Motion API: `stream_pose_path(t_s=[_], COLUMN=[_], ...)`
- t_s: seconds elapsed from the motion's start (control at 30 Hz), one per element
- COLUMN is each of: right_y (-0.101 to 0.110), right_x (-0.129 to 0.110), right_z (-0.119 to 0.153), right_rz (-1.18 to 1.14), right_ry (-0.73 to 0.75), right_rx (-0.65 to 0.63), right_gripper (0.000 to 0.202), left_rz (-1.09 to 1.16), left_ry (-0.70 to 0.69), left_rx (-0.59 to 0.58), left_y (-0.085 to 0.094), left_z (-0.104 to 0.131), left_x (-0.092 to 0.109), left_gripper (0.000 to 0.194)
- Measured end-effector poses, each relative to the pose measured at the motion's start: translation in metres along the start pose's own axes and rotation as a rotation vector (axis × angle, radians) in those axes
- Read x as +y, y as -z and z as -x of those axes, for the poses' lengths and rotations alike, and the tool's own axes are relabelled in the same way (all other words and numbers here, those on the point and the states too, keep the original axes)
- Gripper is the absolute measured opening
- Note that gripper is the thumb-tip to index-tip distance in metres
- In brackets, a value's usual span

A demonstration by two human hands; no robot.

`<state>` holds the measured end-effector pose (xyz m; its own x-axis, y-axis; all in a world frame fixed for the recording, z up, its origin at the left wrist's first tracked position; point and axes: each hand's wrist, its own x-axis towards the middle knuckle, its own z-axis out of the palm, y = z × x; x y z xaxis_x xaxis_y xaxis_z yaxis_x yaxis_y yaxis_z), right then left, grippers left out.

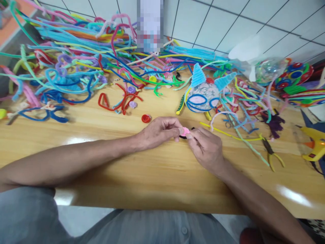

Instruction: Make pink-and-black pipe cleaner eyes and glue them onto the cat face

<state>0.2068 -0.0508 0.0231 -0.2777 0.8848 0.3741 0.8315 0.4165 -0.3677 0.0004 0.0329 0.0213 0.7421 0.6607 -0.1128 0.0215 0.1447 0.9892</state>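
Note:
Between my two hands, over the middle of the table, is a small pink piece with a black edge or strip along its underside. My left hand pinches its left side between thumb and finger. From the right, my right hand grips the other side, its fingers curled. Just beyond my hands stands a round, mottled figure with two blue pointed ears and blue loops around pale ovals. A red coil lies on the wood beyond my left wrist.
Tangled pipe cleaners cover the back and left of the wooden table. At the right lie yellow-handled pliers and a yellow glue gun. Decorated balls sit at the back right.

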Motion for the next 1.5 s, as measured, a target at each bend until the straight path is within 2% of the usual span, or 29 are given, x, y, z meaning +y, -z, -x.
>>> stream_pose_path(t_s=[0.2, 0.37, 0.53, 0.73, 0.97, 1.1, 1.23, 1.5], right_y=[0.001, 0.003, 0.003, 0.004, 0.002, 0.001, 0.000, -0.001], right_x=[0.000, -0.001, -0.003, -0.005, -0.005, -0.006, -0.008, -0.012], right_z=[0.000, -0.003, -0.003, -0.003, -0.003, -0.003, -0.001, 0.001], right_rz=[-0.077, -0.178, -0.144, -0.201, -0.587, -0.740, -0.719, -0.569], right_ry=[-0.089, -0.131, -0.113, -0.170, -0.474, -0.547, -0.547, -0.454], right_rx=[-0.003, 0.006, 0.025, 0.028, 0.000, -0.010, 0.018, 0.073], right_gripper=[0.021, 0.019, 0.020, 0.020, 0.013, 0.013, 0.012, 0.013], left_rz=[0.051, 0.068, 0.085, 0.093, 0.035, 0.012, -0.003, -0.055], left_ry=[0.026, 0.019, 0.018, 0.000, -0.036, -0.044, -0.044, -0.056], left_rx=[0.017, 0.037, 0.012, -0.006, 0.014, 0.026, 0.020, 0.001], left_y=[-0.002, -0.003, -0.002, -0.002, -0.004, -0.005, -0.006, -0.006], left_z=[-0.001, -0.001, -0.001, -0.001, 0.000, 0.001, 0.002, 0.005], left_x=[0.000, -0.002, -0.005, -0.006, -0.009, -0.009, -0.009, -0.007], left_gripper=[0.037, 0.030, 0.025, 0.023, 0.030, 0.030, 0.027, 0.027])
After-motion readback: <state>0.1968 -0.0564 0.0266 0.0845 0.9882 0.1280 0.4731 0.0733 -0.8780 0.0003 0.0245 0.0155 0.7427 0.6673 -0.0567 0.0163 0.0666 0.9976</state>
